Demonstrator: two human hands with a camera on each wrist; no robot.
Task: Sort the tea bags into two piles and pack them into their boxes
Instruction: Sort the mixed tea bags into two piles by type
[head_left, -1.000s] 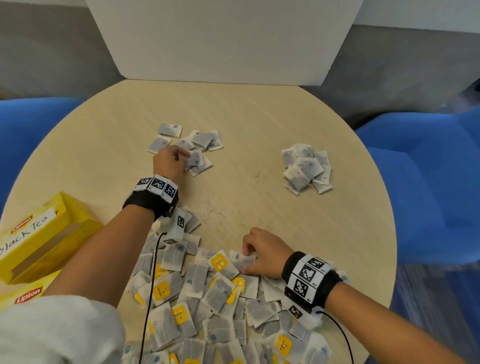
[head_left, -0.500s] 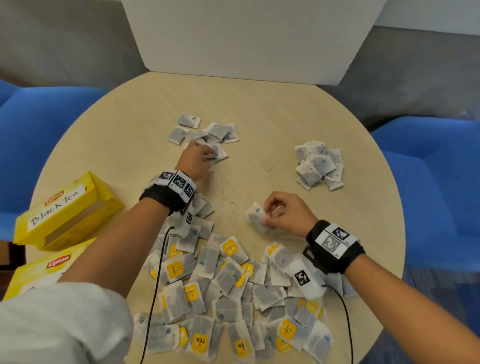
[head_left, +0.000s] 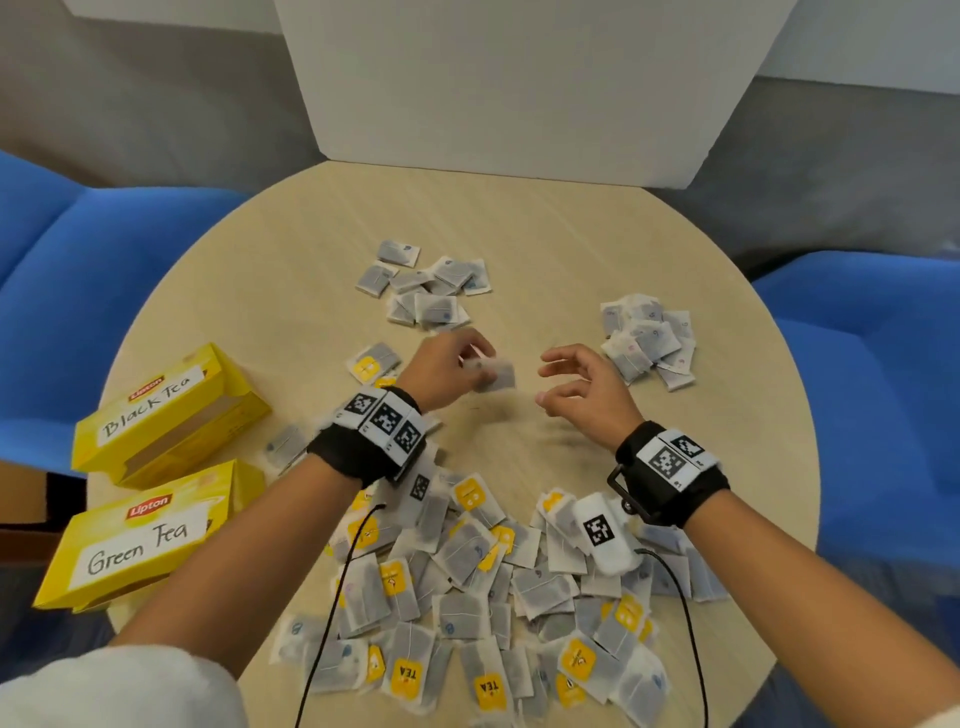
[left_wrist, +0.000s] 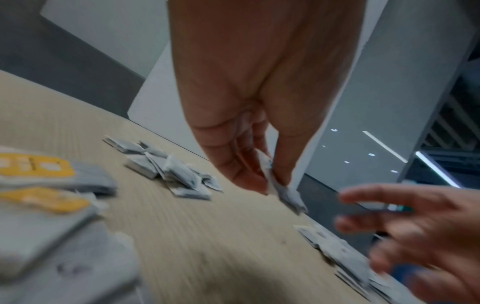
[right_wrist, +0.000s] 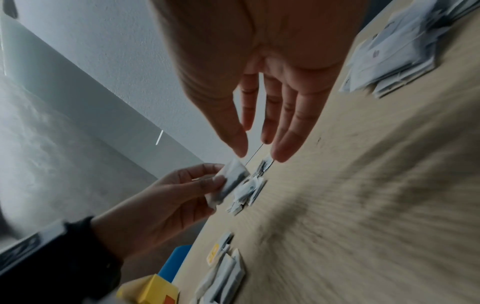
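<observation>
while the left hand (head_left: 441, 371) is pinching one tea bag (head_left: 493, 373) between thumb and fingers (left_wrist: 235, 174) above the middle of the round table (head_left: 545, 234), the bag is hanging clear of the tabletop, blurred in the head view. in the right wrist view the same bag (right_wrist: 232, 182) is sitting between the left thumb and fingertips, paper edge sticking out. the right hand (head_left: 589, 397) is hovering just beside it, fingers (right_wrist: 284, 131) straight and spread, holding nothing, not touching the bag.

beyond the left hand, the far left pile (head_left: 428, 286) of plain bags is lying loose on the table. beyond the right hand, the far right pile (head_left: 649, 343) is lying stacked tighter, well apart from the left one. one yellow-tagged bag (head_left: 374, 361) is lying alone just left of the left hand.

near the person, the unsorted heap (head_left: 467, 597) is spreading across the near edge under both wrists, grey bags mixed with yellow tags.

at the left rim, the black tea box (head_left: 166, 410) and the green tea box (head_left: 140, 540) are lying side by side, both yellow; cannot tell what is inside them.

black wristbands with printed markers are sitting on both wrists, cables trailing back over the heap. blue chairs (head_left: 857, 374) are standing on both sides, white board (head_left: 509, 88) behind the table.
</observation>
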